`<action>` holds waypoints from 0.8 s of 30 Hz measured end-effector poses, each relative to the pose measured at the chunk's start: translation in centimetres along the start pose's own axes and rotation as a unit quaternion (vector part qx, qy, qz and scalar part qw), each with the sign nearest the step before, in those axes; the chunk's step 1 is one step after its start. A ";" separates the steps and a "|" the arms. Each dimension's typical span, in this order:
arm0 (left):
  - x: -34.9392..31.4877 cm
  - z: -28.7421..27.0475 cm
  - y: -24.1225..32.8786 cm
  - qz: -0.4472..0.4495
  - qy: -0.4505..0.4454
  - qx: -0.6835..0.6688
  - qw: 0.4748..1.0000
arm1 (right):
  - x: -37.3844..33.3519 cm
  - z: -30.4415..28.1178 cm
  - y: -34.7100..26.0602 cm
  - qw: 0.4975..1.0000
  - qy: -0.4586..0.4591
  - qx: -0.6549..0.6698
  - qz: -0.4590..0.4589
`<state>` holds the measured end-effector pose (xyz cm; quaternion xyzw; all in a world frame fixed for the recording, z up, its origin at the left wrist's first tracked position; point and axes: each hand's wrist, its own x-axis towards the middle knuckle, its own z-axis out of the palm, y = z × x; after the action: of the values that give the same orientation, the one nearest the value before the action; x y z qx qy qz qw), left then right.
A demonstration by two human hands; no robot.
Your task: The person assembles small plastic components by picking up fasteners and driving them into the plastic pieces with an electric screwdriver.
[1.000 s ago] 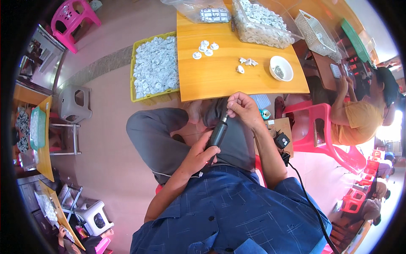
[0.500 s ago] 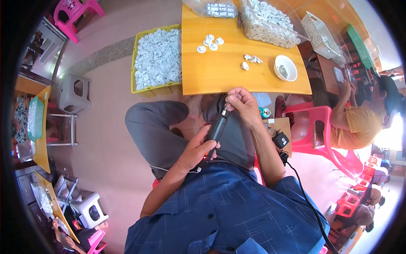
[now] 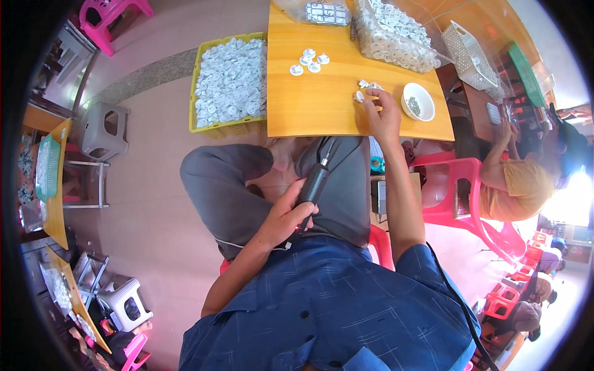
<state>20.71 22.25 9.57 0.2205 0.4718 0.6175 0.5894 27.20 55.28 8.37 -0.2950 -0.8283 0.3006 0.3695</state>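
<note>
My left hand (image 3: 291, 215) is wrapped round a black electric screwdriver (image 3: 315, 182) over my lap. Its thin metal bit points up and away, toward the table's near edge. My right hand (image 3: 385, 115) is over the wooden table, thumb and forefinger closing at a small white plastic part (image 3: 359, 97); the fingers partly hide the contact. Just beyond those fingers lie a few similar white parts (image 3: 364, 83). Right of the hand stands a white bowl (image 3: 408, 93) with small metal pieces, likely screws, inside.
Several round white pieces (image 3: 314, 67) lie on the table's left half. A yellow crate (image 3: 195, 111) full of white parts stands left of the table (image 3: 322, 117). A clear bin (image 3: 396, 57) of white parts is at the back. A co-worker sits at right, beside a pink chair (image 3: 445, 162).
My right hand has left the screwdriver's tip and moved forward and right to the white parts on the table. My left hand still holds the screwdriver over my lap.
</note>
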 end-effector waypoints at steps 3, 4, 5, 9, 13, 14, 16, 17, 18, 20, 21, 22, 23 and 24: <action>0.0 0.0 0.1 -0.012 0.010 0.014 1.000 | 0.8 0.1 0.7 0.997 0.002 -0.062 -0.044; 0.0 0.0 0.2 -0.015 0.010 0.017 1.000 | 0.9 0.3 0.9 0.997 -0.009 -0.067 -0.040; 0.0 0.0 0.2 -0.018 0.011 0.020 1.000 | 1.0 0.5 1.1 0.997 -0.020 -0.071 -0.037; 0.1 0.0 0.2 -0.023 0.011 0.019 1.000 | 1.0 0.9 1.4 0.995 -0.053 -0.074 -0.035; 0.1 0.0 0.2 -0.026 0.008 0.025 0.999 | 1.2 0.7 0.8 0.993 -0.083 -0.079 -0.006; 0.2 0.0 0.2 -0.026 0.008 0.024 0.999 | 1.3 0.6 0.6 0.992 -0.098 -0.077 0.004; 0.2 0.0 0.1 -0.030 0.010 0.023 0.999 | 1.3 0.7 0.3 0.989 -0.120 -0.082 0.040; 0.2 0.0 0.1 -0.033 0.013 0.024 0.999 | 1.4 0.8 0.2 0.987 -0.131 -0.077 0.050; 0.2 0.1 0.1 -0.032 0.015 0.023 0.999 | 1.3 1.0 0.2 0.988 -0.128 -0.078 0.049; 0.2 0.0 0.1 -0.035 0.016 0.024 0.999 | 1.1 1.3 0.3 0.989 -0.122 -0.067 0.039; 0.2 0.0 0.0 -0.030 0.014 0.022 0.999 | 0.8 1.5 0.4 0.992 -0.116 -0.019 0.053; 0.2 0.0 0.0 -0.033 0.018 0.020 0.999 | 0.5 1.8 0.5 0.991 -0.110 0.033 0.065; 0.3 0.0 -0.1 -0.032 0.020 0.017 0.999 | 0.3 1.9 0.5 0.986 -0.104 0.073 0.107; 0.4 0.0 -0.2 -0.031 0.023 0.013 0.999 | -0.1 1.9 0.5 0.977 -0.108 0.143 0.115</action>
<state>20.74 22.62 9.34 0.1996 0.4995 0.5978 0.5944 25.89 55.00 6.91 -0.2978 -0.7724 0.4866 0.2790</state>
